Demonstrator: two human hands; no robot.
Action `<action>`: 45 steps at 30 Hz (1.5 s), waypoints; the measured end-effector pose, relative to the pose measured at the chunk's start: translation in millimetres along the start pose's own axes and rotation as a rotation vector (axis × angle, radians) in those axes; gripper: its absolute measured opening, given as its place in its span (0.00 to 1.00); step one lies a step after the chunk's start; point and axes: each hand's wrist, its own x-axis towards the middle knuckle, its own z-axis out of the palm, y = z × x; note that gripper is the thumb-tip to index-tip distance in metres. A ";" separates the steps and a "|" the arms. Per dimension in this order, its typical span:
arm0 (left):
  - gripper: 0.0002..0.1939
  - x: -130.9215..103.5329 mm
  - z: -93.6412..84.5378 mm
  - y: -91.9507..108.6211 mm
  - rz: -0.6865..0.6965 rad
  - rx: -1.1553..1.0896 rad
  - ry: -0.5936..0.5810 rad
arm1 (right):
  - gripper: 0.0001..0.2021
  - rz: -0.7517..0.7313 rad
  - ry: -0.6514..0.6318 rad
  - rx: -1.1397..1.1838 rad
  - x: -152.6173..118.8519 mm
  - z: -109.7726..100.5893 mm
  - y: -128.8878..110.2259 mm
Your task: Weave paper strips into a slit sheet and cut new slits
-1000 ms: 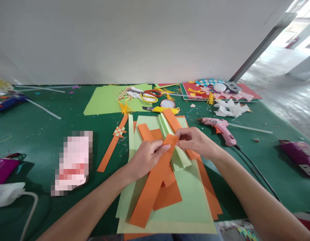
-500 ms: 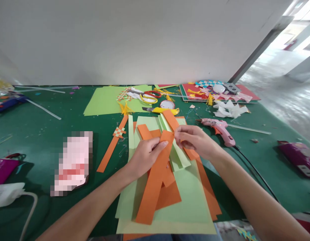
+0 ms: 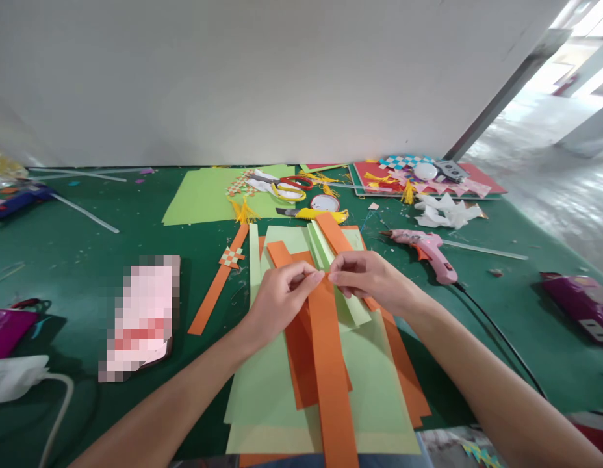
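Observation:
A long orange paper strip (image 3: 332, 370) hangs toward me from the fingertips of both hands. My left hand (image 3: 282, 296) pinches its far end at the left corner, and my right hand (image 3: 367, 276) pinches the right corner close beside it. Under it lie other orange strips (image 3: 301, 377) and folded light green strips (image 3: 353, 312), on a stack of light green paper sheets (image 3: 379, 390). Left of the stack, a finished-looking orange bookmark (image 3: 211, 292) with a woven checked patch and a yellow tassel (image 3: 243, 211) lies flat.
On the right rests a pink glue gun (image 3: 428, 250) with its black cord. Scissors (image 3: 286, 187) and a yellow box cutter (image 3: 321, 215) lie behind the stack. A blurred-out pink phone-like object (image 3: 143, 315) is at left. A purple power strip (image 3: 581, 305) sits far right. A white wall closes the back.
The orange strip has swung from a slant to nearly straight toward me, its near end moving right and closer. My left hand has shifted to its far end; my right hand has moved slightly left.

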 end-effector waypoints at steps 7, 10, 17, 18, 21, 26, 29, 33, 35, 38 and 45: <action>0.15 -0.1 1.0 -1.2 -0.011 0.033 0.002 | 0.10 0.018 0.026 -0.009 1.4 8.6 -5.2; 0.15 -1.0 1.3 -1.5 0.021 0.101 0.089 | 0.08 0.049 0.031 0.012 2.9 11.7 -2.3; 0.16 1.0 -2.6 0.1 0.017 0.076 0.277 | 0.05 0.073 -0.018 0.033 4.1 16.6 4.7; 0.15 1.9 -3.2 -0.2 -0.003 0.044 0.272 | 0.04 0.071 -0.008 0.030 3.9 17.0 4.2; 0.14 4.1 -3.9 -2.7 -0.072 -0.051 0.205 | 0.04 0.061 0.034 0.032 3.4 17.5 2.2; 0.15 6.2 -7.2 -7.7 -0.063 -0.091 0.251 | 0.05 0.054 0.022 -0.014 2.6 18.9 1.6; 0.14 8.9 -12.1 -9.6 -0.030 -0.138 0.369 | 0.05 0.067 -0.035 -0.027 1.8 20.9 2.6; 0.15 11.8 -14.6 -9.3 -0.055 -0.263 0.350 | 0.04 0.052 -0.018 -0.012 2.2 21.1 4.1; 0.16 11.7 -13.2 -8.5 -0.091 -0.301 0.263 | 0.05 0.050 0.028 0.009 3.0 20.1 4.6; 0.20 10.8 -10.9 -8.5 -0.103 -0.243 0.221 | 0.06 0.045 0.054 -0.005 3.7 19.2 4.8; 0.15 14.6 -19.4 -11.4 -0.026 -0.272 0.470 | 0.03 0.051 -0.092 -0.154 1.1 23.8 7.5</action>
